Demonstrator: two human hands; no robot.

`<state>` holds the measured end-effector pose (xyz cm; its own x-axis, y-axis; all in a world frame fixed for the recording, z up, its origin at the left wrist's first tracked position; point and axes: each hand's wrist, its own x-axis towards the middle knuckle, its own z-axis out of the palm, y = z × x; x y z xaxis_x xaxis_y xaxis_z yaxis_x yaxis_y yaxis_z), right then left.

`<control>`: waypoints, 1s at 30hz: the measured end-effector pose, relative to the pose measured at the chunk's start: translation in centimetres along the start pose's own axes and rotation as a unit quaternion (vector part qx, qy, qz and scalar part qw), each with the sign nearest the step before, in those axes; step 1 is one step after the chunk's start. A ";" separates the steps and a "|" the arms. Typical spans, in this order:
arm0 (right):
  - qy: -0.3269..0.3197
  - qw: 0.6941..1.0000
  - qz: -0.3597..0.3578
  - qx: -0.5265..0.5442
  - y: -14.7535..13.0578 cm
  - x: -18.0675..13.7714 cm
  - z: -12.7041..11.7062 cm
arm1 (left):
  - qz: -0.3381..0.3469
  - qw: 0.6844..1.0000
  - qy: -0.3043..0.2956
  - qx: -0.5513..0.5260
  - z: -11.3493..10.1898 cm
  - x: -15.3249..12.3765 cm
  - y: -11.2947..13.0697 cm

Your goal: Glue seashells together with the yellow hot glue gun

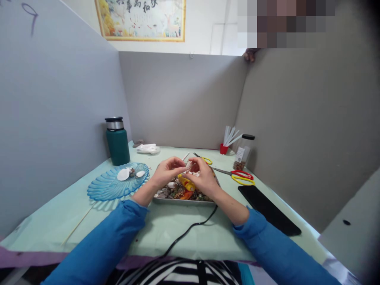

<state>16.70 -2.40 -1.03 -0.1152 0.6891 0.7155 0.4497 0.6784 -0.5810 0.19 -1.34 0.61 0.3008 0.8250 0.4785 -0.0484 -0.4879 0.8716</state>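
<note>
Head view: my left grip (166,172) and right grip (205,180) pinch a small pale piece (189,165) between them, above the tray (184,202). I cannot tell the piece's long axis.

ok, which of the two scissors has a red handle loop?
The scissors nearer the black slab: one loop red, one yellow. The other scissors, just beyond the right hand, show only yellow.
</note>
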 end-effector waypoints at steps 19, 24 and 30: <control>0.010 0.999 -0.050 0.007 0.0 0.0 -0.4 | -0.002 0.998 0.056 -0.020 0.0 0.2 0.2; 0.010 0.998 -0.054 -0.001 -0.2 0.0 -0.5 | 0.004 0.999 0.052 0.002 0.0 0.2 0.1; 0.013 0.997 -0.077 -0.013 -0.5 0.0 -0.6 | 0.041 0.996 0.028 0.075 -0.4 0.3 -0.3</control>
<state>17.03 -2.86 -0.52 -0.1621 0.5701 0.8054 0.4514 0.7686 -0.4532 -0.10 -0.88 0.55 0.2472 0.7933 0.5563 0.0737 -0.5879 0.8056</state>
